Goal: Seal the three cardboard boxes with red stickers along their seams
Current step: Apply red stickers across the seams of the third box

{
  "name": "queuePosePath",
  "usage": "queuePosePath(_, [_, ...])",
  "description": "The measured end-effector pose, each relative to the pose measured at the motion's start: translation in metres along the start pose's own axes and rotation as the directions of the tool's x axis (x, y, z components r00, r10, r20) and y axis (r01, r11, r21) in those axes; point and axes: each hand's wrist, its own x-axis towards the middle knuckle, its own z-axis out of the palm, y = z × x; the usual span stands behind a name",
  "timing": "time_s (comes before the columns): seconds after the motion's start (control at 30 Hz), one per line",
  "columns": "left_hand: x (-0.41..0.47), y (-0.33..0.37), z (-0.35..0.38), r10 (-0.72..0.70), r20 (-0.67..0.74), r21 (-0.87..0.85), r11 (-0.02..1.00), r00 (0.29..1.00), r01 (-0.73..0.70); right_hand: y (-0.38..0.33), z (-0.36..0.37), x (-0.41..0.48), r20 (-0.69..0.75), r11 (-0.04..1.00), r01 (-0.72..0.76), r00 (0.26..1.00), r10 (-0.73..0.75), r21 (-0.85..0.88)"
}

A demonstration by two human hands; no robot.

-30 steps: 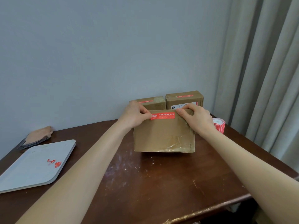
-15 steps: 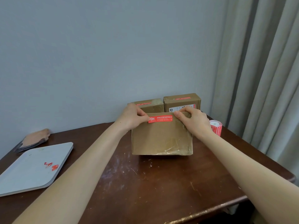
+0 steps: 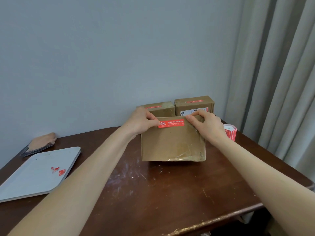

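In the head view, at centre frame, the front box [image 3: 172, 145] is held tilted on the table [image 3: 170, 193], with a red sticker [image 3: 171, 123] laid along its upper edge. The sticker's left end is pinched against the cardboard by the left hand [image 3: 142, 122], its right end by the right hand [image 3: 207, 124]. Just behind, the left rear box [image 3: 163, 109] and right rear box [image 3: 194, 103] are each seen stickered on top, so the last seal is judged nearly finished.

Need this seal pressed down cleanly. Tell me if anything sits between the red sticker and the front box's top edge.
Nothing visible does. The red sticker lies against the front box at its top edge; the left hand pinches its left end, the right hand its right end.
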Motion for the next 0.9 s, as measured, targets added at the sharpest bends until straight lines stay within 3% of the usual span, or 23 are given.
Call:
queuePosePath(0.7, [-0.0046, -0.0006, -0.0023, 0.004, 0.011, 0.007, 1.0, 1.0, -0.004, 0.0039, -0.0004, -0.001, 0.012, 0.998, 0.021, 1.0, -0.021, 0.052])
queuePosePath(0.9, [-0.0068, -0.0063, -0.0054, -0.015, 0.006, -0.08, 0.997, 1.0, 0.015, 0.0051, -0.0014, -0.004, -0.01, 0.996, 0.039, 0.999, -0.038, 0.086])
